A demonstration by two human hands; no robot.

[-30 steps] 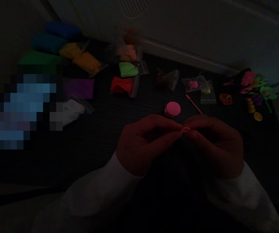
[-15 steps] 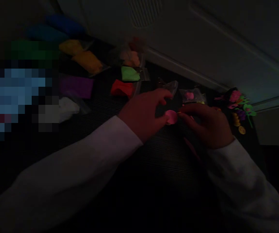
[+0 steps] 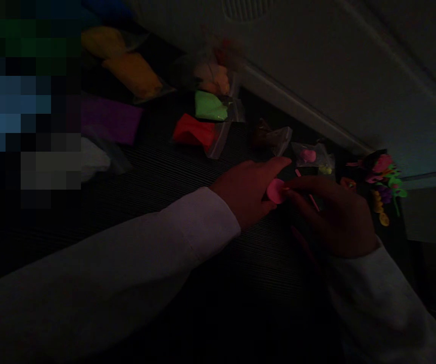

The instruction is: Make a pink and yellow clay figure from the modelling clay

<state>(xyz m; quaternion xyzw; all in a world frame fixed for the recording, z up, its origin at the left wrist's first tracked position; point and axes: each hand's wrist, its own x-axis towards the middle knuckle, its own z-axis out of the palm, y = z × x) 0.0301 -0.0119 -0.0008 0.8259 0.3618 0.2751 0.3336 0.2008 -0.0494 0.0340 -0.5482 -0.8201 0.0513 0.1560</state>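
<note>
In the dim head view a round, flat piece of pink clay [image 3: 276, 191] lies between my two hands. My left hand [image 3: 246, 189] grips its left side, with the thumb below it and the fingers stretched along its far side. The fingers of my right hand [image 3: 331, 212] are pinched together at the disc's right edge. A tiny orange bit [image 3: 286, 189] shows at those fingertips; its exact kind is too dark to tell. A thin pink strip [image 3: 313, 202] shows just beneath my right hand.
Bags of red clay [image 3: 195, 132], green clay [image 3: 210, 106], orange clay [image 3: 134, 73] and purple clay [image 3: 111, 119] lie to the left. A bag with a pink lump [image 3: 308, 155] sits beyond my hands. Colourful clay shapes [image 3: 383, 177] cluster at right, near the pale wall [image 3: 335, 76].
The view has shifted, so things sit differently in it. My left hand's fingers have come down closer around the pink disc. My right hand keeps its pinch at the disc's edge.
</note>
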